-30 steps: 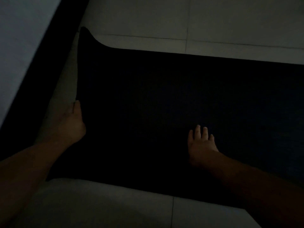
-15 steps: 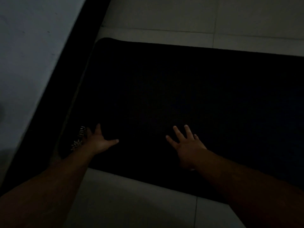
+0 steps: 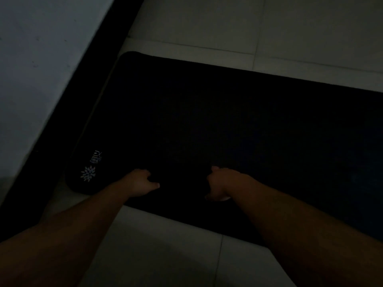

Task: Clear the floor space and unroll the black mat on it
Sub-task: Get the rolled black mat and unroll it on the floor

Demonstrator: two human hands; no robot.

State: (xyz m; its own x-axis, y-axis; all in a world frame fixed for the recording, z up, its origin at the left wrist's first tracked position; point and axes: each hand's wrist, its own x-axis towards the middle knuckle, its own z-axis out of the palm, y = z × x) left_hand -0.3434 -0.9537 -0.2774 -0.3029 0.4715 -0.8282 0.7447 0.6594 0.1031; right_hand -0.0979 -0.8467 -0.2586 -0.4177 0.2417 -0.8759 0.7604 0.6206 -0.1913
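Observation:
The black mat [image 3: 228, 125] lies unrolled and flat on the pale tiled floor [image 3: 207, 23], its left end close to the wall. A small white logo [image 3: 88, 172] is printed on its near left corner. Both my hands rest on the mat near its front edge. My left hand [image 3: 141, 181] has its fingers curled in and the thumb pointing right. A short way to the right, my right hand [image 3: 219, 183] is curled too, knuckles up. Neither hand holds anything that I can make out in the dim light.
A light wall [image 3: 31, 69] with a black skirting strip [image 3: 62, 125] runs along the left, just beside the mat's end. Bare tiles [image 3: 165, 255] show in front of the mat and behind it. The room is very dark.
The raised left corner of the mat has dropped flat. My left hand moved from the mat's end onto its surface. Both hands went from spread fingers to curled ones.

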